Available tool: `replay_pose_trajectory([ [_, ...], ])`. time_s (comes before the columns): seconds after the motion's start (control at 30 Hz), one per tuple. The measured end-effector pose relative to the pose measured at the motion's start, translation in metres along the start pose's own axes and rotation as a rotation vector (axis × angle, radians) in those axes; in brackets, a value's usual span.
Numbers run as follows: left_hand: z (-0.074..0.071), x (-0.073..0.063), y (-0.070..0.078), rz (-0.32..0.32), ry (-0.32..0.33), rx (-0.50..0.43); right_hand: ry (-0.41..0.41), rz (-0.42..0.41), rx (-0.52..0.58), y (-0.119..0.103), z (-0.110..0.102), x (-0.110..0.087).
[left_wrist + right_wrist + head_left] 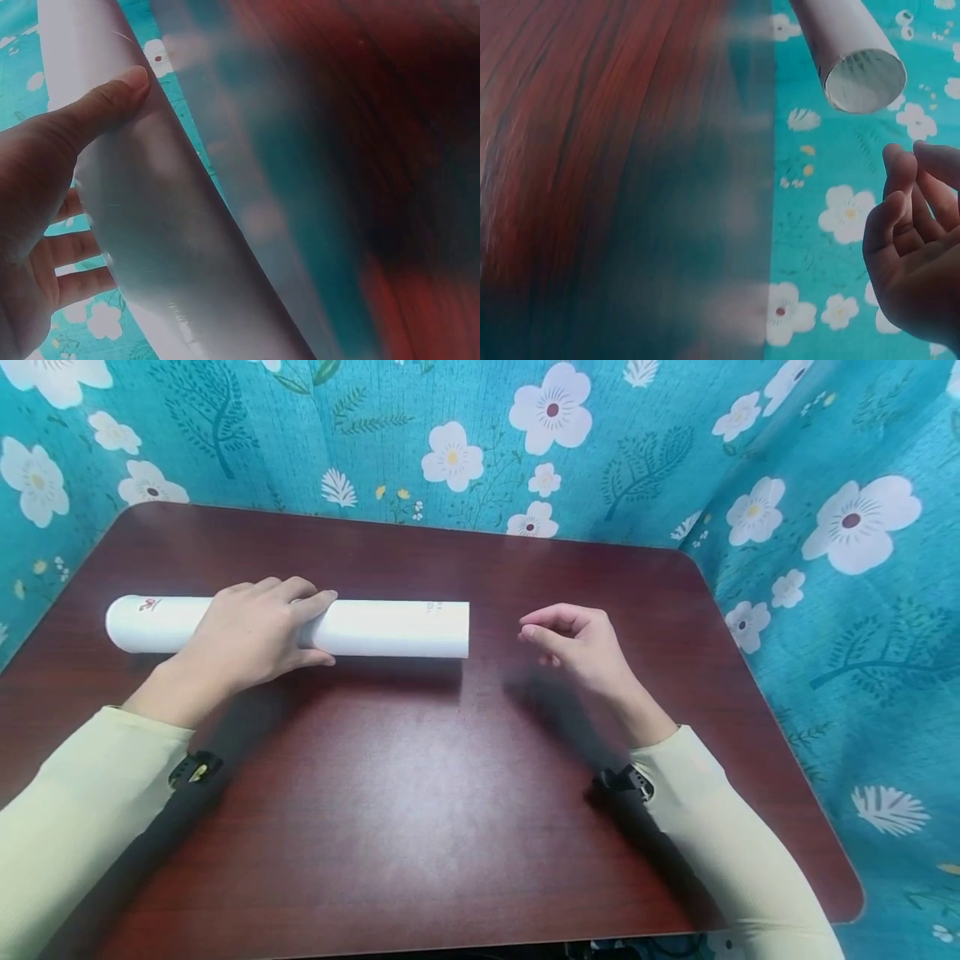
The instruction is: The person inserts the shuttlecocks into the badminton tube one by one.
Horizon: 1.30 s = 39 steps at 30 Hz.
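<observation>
A long white tube (397,628) lies level across the left half of the brown table, with a small red mark near its left end. My left hand (251,628) grips it around the middle from above, and the left wrist view shows the thumb on one side and fingers (79,247) on the other. The tube's right end is uncapped; pale streaks show inside that end (866,81) in the right wrist view, too unclear to name. My right hand (581,647) hovers apart, right of that end, its fingers loosely bent with nothing visible between them.
The dark reddish-brown table (420,827) has a glossy top with rounded corners. A turquoise flowered curtain (480,502) hangs along its back and right sides. Dark straps (195,769) sit on both wrists over pale sleeves (720,827). Some dark cables (675,946) show below the front edge.
</observation>
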<state>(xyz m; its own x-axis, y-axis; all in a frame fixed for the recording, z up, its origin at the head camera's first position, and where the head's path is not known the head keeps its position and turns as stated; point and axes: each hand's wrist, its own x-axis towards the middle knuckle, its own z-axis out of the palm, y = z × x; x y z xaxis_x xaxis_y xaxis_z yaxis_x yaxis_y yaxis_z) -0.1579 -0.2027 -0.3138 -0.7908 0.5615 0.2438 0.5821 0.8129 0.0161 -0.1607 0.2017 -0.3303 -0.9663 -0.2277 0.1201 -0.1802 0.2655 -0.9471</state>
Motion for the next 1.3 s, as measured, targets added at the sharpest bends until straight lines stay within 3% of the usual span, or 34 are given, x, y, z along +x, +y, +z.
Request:
replay_pose_trajectory([
  [0.13,0.006,0.01,-0.002,0.004,-0.031,0.004,0.02,0.046,-0.003,0.009,-0.006,0.004],
  [0.4,0.02,0.043,-0.005,-0.034,-0.163,0.006,0.074,0.123,-0.076,0.026,-0.017,0.009],
  [0.73,0.038,0.085,-0.014,-0.086,-0.274,0.028,0.068,0.123,-0.086,0.035,-0.02,0.011],
  [1.07,0.032,0.111,-0.014,-0.231,-0.376,0.033,0.072,0.111,-0.137,0.031,-0.023,0.017],
  [1.3,0.024,0.13,-0.016,-0.446,-0.486,-0.071,0.062,0.133,-0.148,0.029,-0.027,0.025],
])
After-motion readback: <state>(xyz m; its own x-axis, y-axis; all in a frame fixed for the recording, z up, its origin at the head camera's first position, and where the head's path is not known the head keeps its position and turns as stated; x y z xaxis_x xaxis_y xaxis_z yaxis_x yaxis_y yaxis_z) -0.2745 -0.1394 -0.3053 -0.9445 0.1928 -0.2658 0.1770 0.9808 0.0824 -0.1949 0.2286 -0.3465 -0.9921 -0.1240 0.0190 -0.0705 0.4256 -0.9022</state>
